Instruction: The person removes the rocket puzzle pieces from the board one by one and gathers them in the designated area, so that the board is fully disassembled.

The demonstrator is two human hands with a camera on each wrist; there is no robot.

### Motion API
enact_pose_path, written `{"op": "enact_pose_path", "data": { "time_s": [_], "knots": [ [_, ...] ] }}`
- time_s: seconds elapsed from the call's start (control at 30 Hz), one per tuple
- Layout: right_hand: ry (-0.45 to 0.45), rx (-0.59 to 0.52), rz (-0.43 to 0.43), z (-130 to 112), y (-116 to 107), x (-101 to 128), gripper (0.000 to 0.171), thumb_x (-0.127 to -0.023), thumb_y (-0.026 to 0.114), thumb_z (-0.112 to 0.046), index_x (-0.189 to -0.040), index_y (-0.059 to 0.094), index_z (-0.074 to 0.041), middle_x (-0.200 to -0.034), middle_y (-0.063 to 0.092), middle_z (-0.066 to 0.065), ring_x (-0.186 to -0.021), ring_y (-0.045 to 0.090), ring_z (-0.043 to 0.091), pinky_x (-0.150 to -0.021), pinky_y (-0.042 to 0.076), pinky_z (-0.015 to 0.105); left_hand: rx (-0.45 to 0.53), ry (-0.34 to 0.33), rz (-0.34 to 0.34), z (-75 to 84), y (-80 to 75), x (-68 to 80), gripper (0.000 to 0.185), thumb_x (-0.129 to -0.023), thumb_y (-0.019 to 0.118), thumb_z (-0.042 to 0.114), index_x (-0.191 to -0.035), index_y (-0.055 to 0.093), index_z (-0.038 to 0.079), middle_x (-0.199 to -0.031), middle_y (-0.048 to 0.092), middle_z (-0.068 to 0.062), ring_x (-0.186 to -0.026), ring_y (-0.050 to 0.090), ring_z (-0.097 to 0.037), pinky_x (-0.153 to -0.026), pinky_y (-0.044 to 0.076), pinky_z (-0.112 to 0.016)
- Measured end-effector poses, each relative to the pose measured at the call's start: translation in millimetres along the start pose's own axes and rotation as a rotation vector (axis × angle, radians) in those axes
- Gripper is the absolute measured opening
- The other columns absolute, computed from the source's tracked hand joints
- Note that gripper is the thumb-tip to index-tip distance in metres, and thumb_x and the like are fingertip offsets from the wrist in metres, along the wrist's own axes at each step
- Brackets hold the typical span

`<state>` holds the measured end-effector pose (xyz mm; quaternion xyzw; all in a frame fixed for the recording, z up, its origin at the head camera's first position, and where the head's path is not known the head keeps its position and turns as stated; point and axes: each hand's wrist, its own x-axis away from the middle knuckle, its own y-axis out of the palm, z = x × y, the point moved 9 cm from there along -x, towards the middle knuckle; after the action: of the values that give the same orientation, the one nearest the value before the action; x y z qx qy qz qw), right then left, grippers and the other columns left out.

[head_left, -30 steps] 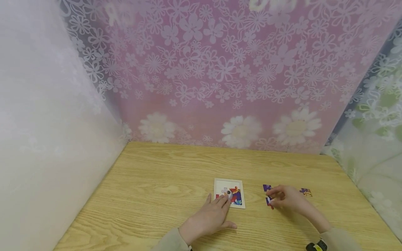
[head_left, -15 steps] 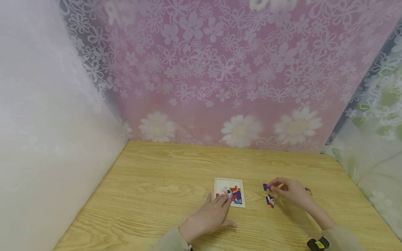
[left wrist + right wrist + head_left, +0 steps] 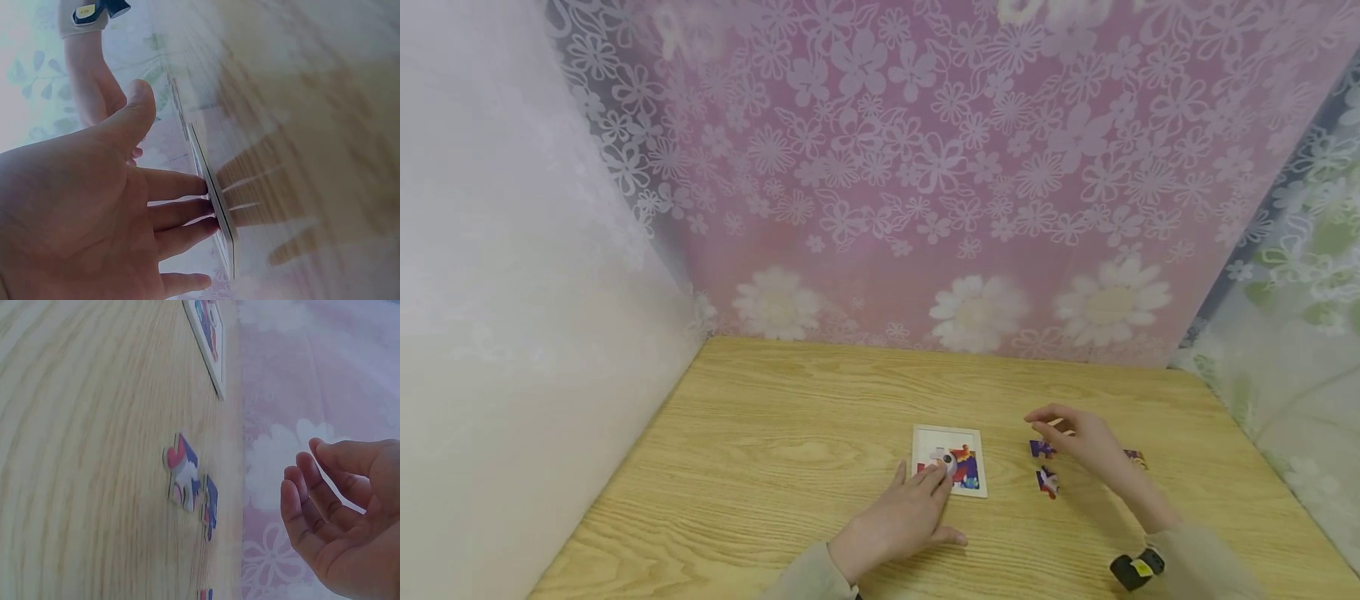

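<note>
Inspector: Since 1 s ago the right hand has lifted off the loose pieces and drifted toward 12 o'clock. It was down on the red-and-white piece; now it hovers above the purple piece, fingers loosely curled, grasping nothing, as the right wrist view confirms.

Clerk: And the left hand?

Inspector: Unmoved. Fingers straight, tips pressing the near-left part of the tray, holding it flat on the table. Nothing is gripped.

Clerk: Contents of the tray?

Inspector: Partly filled. Coloured pieces, red, orange and blue, sit in the lower half, toward 6 o'clock. The upper band toward 12 o'clock shows bare white. A small round grey object lies by the fingertips; I cannot tell what it is.

Clerk: Pieces outside it?

Inspector: 3 visible, all at 3 o'clock from the tray, flat on the table. The purple piece and the red-and-white piece lie near each other, apart from the tray. A third piece sits further toward 3 o'clock, partly hidden behind the right wrist.

Clerk: Progress?

Inspector: In my judgement roughly half done. The seated pieces look flush, at least 3 remain to be fitted, and none is in hand at present.
</note>
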<state>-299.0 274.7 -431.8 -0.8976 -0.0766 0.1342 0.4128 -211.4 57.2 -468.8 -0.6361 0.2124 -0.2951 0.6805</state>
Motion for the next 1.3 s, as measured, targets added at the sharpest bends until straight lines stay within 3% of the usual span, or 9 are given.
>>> {"op": "enact_pose_path", "data": {
  "time_s": [0.27,0.5,0.77,0.93,1.17,1.3],
  "knots": [
    [-0.018,-0.063,-0.024,-14.3,13.9,-13.0,0.024,-0.091,0.057,-0.030,-0.111,0.065,-0.019,-0.102,0.067,0.006,-0.082,0.065,0.021,-0.052,0.051,0.033,-0.003,-0.015,-0.014,-0.9,1.1,-0.8,0.085,-0.083,0.028,0.070,-0.145,0.027,0.011,-0.151,0.025,-0.005,-0.137,0.026,-0.019,-0.107,0.025,-0.052],
    [-0.034,-0.054,-0.068,-27.1,34.6,-23.9,0.026,-0.092,0.057,-0.029,-0.113,0.065,-0.016,-0.106,0.067,0.003,-0.088,0.065,0.020,-0.065,0.052,0.024,0.000,-0.027,-0.021,-1.4,1.2,-0.9,0.085,-0.083,0.028,0.070,-0.145,0.028,0.012,-0.151,0.024,-0.004,-0.138,0.025,-0.018,-0.107,0.024,-0.052],
    [-0.071,-0.063,-0.133,-38.5,60.1,-31.1,0.026,-0.090,0.059,-0.025,-0.113,0.065,-0.014,-0.109,0.066,0.004,-0.093,0.064,0.023,-0.075,0.053,0.033,-0.012,-0.024,-0.009,-1.9,1.7,-2.0,0.085,-0.083,0.028,0.070,-0.146,0.027,0.012,-0.151,0.025,-0.003,-0.137,0.026,-0.018,-0.106,0.026,-0.052],
    [-0.105,-0.071,-0.197,-50.6,73.6,-32.4,0.026,-0.089,0.062,-0.018,-0.114,0.064,-0.010,-0.110,0.065,0.009,-0.095,0.063,0.026,-0.076,0.053,0.032,-0.030,-0.015,-0.005,-1.7,3.1,-2.7,0.086,-0.083,0.027,0.071,-0.146,0.027,0.011,-0.150,0.026,-0.005,-0.137,0.026,-0.018,-0.106,0.026,-0.053],
    [-0.179,-0.015,-0.253,-59.5,88.9,-33.3,0.025,-0.085,0.065,-0.010,-0.110,0.066,-0.008,-0.103,0.065,0.008,-0.091,0.062,0.026,-0.075,0.053,0.037,-0.035,-0.011,-0.004,-1.4,2.9,-2.1,0.086,-0.083,0.028,0.070,-0.145,0.028,0.010,-0.150,0.026,-0.006,-0.137,0.027,-0.018,-0.106,0.027,-0.053],
    [-0.217,0.058,-0.250,-61.5,93.7,-34.6,0.025,-0.082,0.068,-0.009,-0.107,0.068,-0.010,-0.099,0.066,0.005,-0.084,0.061,0.021,-0.069,0.052,0.031,-0.034,-0.008,0.002,-0.8,1.7,-1.3,0.086,-0.083,0.029,0.070,-0.145,0.029,0.010,-0.150,0.027,-0.007,-0.137,0.027,-0.019,-0.105,0.027,-0.053]
  ]
}}
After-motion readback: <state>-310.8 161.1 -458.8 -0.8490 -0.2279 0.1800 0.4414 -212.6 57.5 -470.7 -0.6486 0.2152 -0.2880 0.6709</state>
